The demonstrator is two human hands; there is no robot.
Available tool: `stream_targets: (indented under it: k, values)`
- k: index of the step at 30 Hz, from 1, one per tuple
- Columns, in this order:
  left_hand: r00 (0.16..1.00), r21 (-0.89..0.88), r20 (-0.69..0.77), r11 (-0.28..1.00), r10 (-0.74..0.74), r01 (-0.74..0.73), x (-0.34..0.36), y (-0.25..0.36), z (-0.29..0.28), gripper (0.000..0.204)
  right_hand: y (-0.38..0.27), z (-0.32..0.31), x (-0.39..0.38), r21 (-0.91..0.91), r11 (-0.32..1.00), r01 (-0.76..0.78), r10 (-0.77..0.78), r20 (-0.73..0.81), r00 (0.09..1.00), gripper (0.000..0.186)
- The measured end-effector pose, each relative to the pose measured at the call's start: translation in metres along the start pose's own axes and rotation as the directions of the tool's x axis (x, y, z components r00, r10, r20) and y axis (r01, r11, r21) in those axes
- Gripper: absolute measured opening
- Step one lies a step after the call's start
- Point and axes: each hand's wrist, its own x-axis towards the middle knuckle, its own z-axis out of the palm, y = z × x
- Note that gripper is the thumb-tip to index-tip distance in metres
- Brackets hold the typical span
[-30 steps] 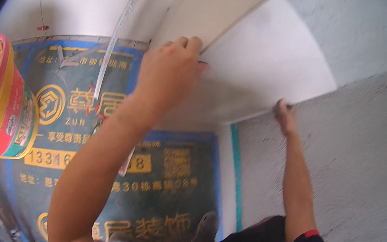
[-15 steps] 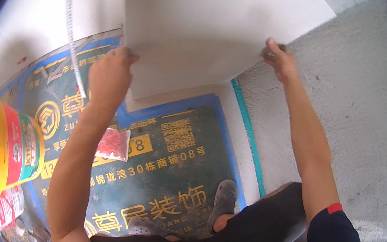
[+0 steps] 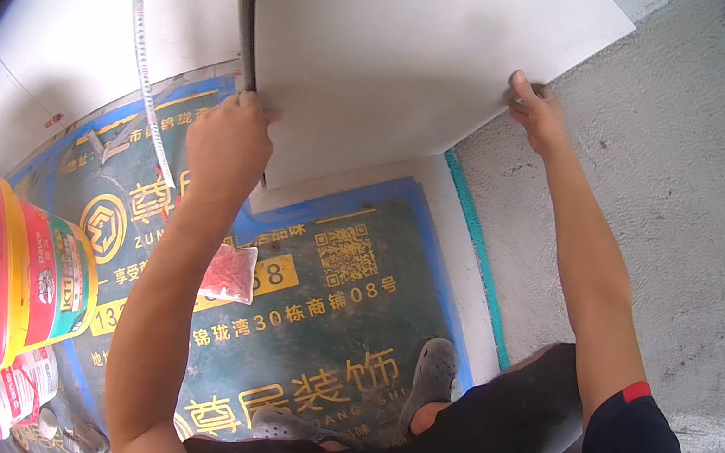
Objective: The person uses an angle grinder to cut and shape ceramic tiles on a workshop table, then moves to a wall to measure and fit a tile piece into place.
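A large pale wall tile (image 3: 386, 71) stands upright against the wall at the upper middle. My left hand (image 3: 230, 139) is closed on its left edge near the lower corner, thumb on the tile's face. On the right edge, my right hand (image 3: 534, 112) grips with the thumb in front and the fingers bent behind the edge, partly hidden. A dark gap (image 3: 247, 8) shows along the tile's left side, between it and the neighbouring white wall surface. An extended tape measure (image 3: 144, 67) hangs down left of my left hand.
Printed dark green floor sheeting (image 3: 340, 317) with blue tape lies underfoot. A small bag of red pieces (image 3: 230, 274) rests on it. At left stands a colourful bucket (image 3: 27, 275), with a red-and-white package (image 3: 30, 383) below it. Rough grey cement wall (image 3: 694, 201) fills the right; a teal strip (image 3: 480, 254) runs low.
The tile's left edge has come away from the adjoining surface, and a dark gap now shows there. Both hands keep their grip. The whole view has shifted slightly.
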Motion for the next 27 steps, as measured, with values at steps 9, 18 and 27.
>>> stream_targets:
  k: [9, 18, 27]
  values:
    - [0.997, -0.125, 0.042, 0.991, 0.058, -0.052, 0.002, -0.005, -0.008, 0.012, 0.000, 0.004, -0.007, -0.014, 1.000, -0.005, 0.005, 0.016, 1.000, 0.111]
    - [0.999, -0.140, 0.013, 0.990, 0.033, -0.031, 0.000, -0.015, -0.005, 0.008, 0.001, 0.009, -0.007, 0.011, 1.000, -0.018, 0.017, 0.018, 1.000, 0.109]
    - [0.999, -0.218, -0.037, 0.976, 0.018, -0.026, 0.001, -0.020, -0.011, 0.010, -0.002, 0.008, -0.007, -0.015, 0.999, 0.036, -0.037, -0.049, 0.998, 0.095]
